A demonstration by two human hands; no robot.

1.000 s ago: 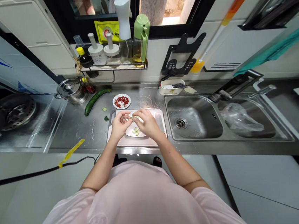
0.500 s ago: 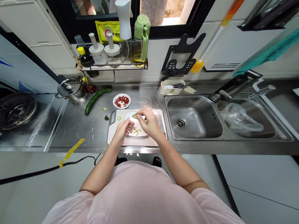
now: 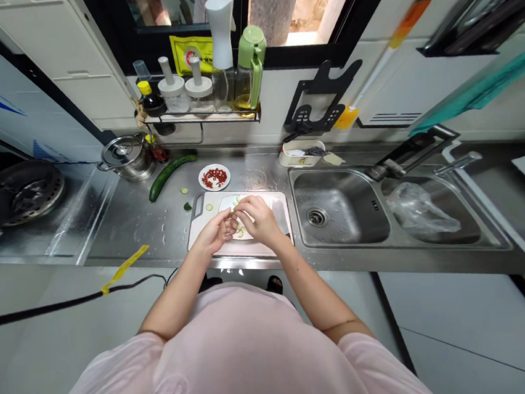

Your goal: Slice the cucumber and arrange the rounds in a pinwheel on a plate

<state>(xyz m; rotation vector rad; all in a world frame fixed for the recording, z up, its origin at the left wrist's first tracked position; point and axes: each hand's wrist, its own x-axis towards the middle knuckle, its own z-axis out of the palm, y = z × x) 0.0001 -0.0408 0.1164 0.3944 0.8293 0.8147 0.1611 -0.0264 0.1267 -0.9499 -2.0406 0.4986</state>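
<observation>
Both hands are over a white plate (image 3: 227, 201) on a pale cutting board (image 3: 200, 226). My left hand (image 3: 219, 230) has its fingers curled, palm up, at the plate's left side. My right hand (image 3: 256, 220) pinches a thin green cucumber slice (image 3: 233, 211), which the left fingertips also seem to touch. Several pale cucumber slices (image 3: 240, 231) lie on the plate, partly hidden by the hands. One more slice (image 3: 209, 208) lies on the board's left part. Behind the board stands a small white dish (image 3: 216, 186) of chopped red pieces.
A whole cucumber (image 3: 167, 176) and a lidded steel pot (image 3: 128, 160) are at the back left. To the right is a double sink (image 3: 341, 207) with a plastic bag (image 3: 419, 208). A bottle rack (image 3: 199, 115) hangs above the counter.
My right hand has moved slightly down and left, bringing the slice to the left fingertips. The left hand has shifted a little, and its fingers have drawn closer to the right hand.
</observation>
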